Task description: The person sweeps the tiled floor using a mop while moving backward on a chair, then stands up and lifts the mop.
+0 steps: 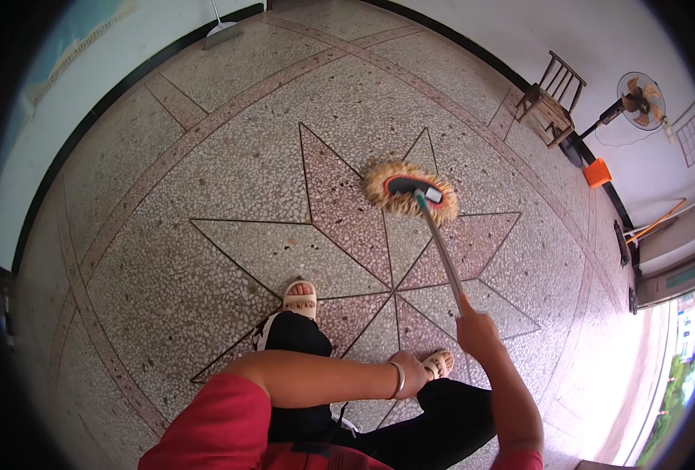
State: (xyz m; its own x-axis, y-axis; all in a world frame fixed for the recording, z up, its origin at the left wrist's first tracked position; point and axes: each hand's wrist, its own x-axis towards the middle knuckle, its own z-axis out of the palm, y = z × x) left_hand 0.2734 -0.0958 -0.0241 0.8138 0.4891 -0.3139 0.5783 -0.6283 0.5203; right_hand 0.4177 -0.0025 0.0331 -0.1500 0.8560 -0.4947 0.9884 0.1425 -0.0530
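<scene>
A mop with a shaggy tan and yellow head (411, 191) lies across the star pattern of the terrazzo floor (242, 153). My right hand (480, 332) grips its grey metal pole, which slants from the head down towards me. My left hand (411, 374), with a silver-coloured bangle at the wrist, is held low in front of me beside my right sandal (439, 364). Its fingers are curled and mostly hidden, and no pole shows at it. My left sandal (300, 298) rests on the floor below the star's left points.
A broom or dustpan (223, 34) stands by the far left wall. Along the right wall are a wooden chair (550, 103), a standing fan (640, 101), an orange bin (598, 173) and an orange-handled tool (656, 220). A bright doorway (635, 358) opens at lower right.
</scene>
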